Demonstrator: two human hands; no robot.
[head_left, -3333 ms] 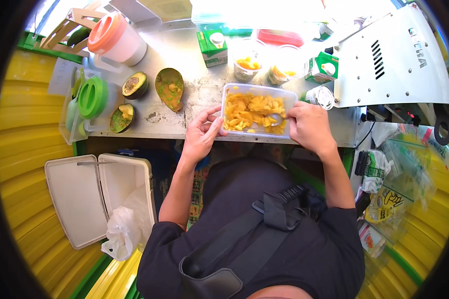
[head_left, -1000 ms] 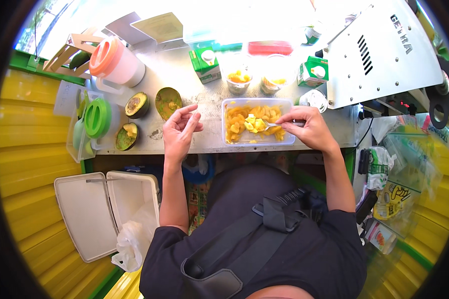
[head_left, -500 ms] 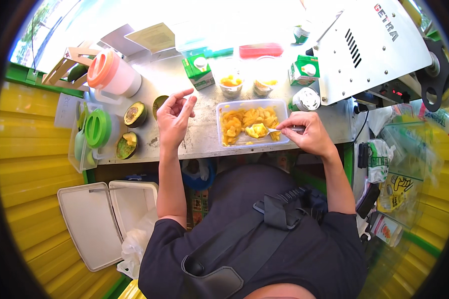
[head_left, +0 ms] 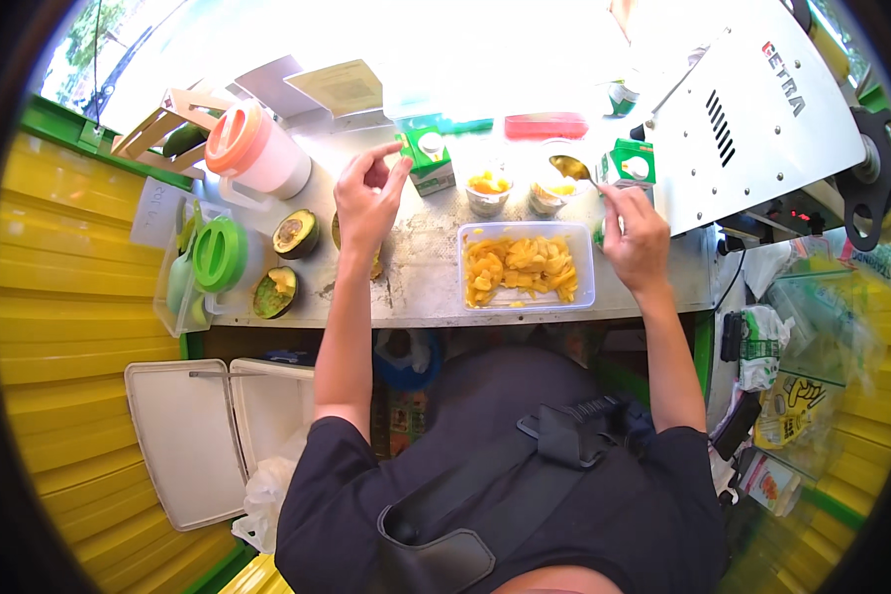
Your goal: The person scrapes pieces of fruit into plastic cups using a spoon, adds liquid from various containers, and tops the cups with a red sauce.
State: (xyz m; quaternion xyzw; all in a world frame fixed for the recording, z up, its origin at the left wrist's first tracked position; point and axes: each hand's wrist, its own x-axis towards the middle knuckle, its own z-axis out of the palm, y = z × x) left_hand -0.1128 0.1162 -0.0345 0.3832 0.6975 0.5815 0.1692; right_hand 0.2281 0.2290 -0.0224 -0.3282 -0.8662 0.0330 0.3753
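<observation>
My right hand (head_left: 636,234) grips a metal spoon (head_left: 571,166) by its handle. The spoon's bowl is over the right-hand clear cup (head_left: 546,205), which has yellow pieces inside. Beside it on the left is another clear cup (head_left: 488,205) topped with yellow fruit. Nearer me, a clear plastic tub (head_left: 586,290) holds sliced yellow fruit (head_left: 521,265). Raised with nothing visible in it, my left hand (head_left: 366,210) has its thumb and forefinger apart, left of a green carton (head_left: 430,170). A fruit half behind this hand is mostly hidden.
Cut avocado halves (head_left: 295,235) lie at the left, near a green-lidded jug (head_left: 220,253) and a pink-lidded pitcher (head_left: 257,153). A second green carton (head_left: 629,163) and a large white machine (head_left: 762,109) stand at the right. Below the counter is an open white cooler (head_left: 186,436).
My right hand has carried the spoon from the fruit tub up to the right-hand cup. The yellow pieces that were on the spoon no longer show there. My left hand stays raised.
</observation>
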